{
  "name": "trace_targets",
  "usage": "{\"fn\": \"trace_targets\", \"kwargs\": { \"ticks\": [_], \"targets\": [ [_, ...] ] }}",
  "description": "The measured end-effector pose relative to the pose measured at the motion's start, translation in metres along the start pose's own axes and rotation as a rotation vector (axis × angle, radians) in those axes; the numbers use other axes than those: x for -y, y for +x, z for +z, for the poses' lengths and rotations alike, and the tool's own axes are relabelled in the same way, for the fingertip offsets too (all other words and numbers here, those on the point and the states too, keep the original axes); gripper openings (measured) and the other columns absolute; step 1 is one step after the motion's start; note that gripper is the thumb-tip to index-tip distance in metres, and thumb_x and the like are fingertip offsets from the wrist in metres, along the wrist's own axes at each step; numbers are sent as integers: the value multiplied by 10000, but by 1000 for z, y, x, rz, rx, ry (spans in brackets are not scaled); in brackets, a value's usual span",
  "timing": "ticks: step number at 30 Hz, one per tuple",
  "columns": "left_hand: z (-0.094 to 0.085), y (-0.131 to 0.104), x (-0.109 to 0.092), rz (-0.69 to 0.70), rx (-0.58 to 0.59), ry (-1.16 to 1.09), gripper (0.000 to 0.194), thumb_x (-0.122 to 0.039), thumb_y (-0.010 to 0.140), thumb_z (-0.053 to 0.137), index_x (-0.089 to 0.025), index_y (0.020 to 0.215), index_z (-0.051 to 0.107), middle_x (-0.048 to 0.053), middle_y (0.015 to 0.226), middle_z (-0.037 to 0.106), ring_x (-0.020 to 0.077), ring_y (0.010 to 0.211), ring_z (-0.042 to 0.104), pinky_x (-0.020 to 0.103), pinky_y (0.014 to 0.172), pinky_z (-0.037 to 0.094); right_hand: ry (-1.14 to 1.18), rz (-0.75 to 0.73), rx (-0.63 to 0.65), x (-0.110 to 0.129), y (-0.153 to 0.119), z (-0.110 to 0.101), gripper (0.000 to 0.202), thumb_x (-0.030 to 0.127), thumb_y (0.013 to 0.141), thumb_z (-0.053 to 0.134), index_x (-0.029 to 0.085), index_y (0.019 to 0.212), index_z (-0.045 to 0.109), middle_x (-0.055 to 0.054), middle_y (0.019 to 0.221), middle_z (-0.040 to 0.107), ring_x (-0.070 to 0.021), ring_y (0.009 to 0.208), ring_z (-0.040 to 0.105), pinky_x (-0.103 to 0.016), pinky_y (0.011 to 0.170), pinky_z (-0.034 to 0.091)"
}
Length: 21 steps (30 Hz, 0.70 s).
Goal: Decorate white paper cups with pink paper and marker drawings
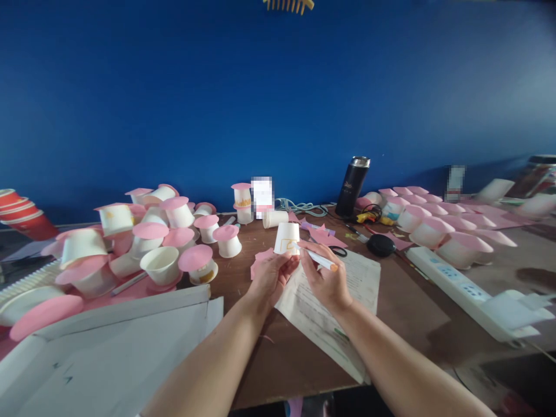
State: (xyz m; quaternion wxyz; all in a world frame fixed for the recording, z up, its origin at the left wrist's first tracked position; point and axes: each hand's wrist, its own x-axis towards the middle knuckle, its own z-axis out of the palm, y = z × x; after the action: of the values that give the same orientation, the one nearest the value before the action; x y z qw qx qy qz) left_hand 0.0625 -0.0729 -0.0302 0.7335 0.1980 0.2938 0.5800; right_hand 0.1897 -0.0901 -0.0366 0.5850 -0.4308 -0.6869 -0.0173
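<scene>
A white paper cup [286, 233] is held upside down by my left hand [273, 275], whose fingers close round its lower part. Orange-yellow lines form a boxy outline on the cup's side. My right hand [326, 281] grips a white marker pen [319, 259] with an orange end, its tip at the drawn lines on the cup. Beneath both hands lies a printed sheet of paper [321, 313]. Pink paper scraps [262, 263] are just left of the cup, and another white cup [275, 218] rests on its side behind it.
Many white cups topped with pink discs [195, 259] crowd the left, beside a white box lid [130, 353]. More pink-topped cups [430, 230] fill the right. A black bottle [353, 186], a round black object [381, 245] and a white power strip [460, 292] stand or lie right of my hands.
</scene>
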Motion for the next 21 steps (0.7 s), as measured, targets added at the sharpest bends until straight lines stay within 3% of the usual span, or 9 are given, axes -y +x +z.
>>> {"fn": "trace_targets", "kwargs": {
  "ticks": [5,13,21],
  "targets": [
    [0,1,0,-4,10,7,85,0,743,707,-83,727,710,68,715,721,99,641,677,175,721,575,2,-12,-6,-1,0,0,161,216,963,572,222,1062,699,-60,1006,768,-214,983,724,-363,919,583],
    [3,0,1,2,-110,-31,122,21,757,673,-91,708,676,85,715,714,120,636,681,196,665,593,28,-18,-68,-1,1,-2,163,196,959,579,216,1078,688,-61,995,759,-197,902,720,-344,834,595],
    [-1,2,2,-3,-32,4,93,15,761,679,-72,768,713,73,716,711,104,630,669,191,703,597,12,-25,-42,-1,0,0,172,201,960,576,220,1084,692,-60,1012,763,-199,944,723,-346,874,589]
  ]
}}
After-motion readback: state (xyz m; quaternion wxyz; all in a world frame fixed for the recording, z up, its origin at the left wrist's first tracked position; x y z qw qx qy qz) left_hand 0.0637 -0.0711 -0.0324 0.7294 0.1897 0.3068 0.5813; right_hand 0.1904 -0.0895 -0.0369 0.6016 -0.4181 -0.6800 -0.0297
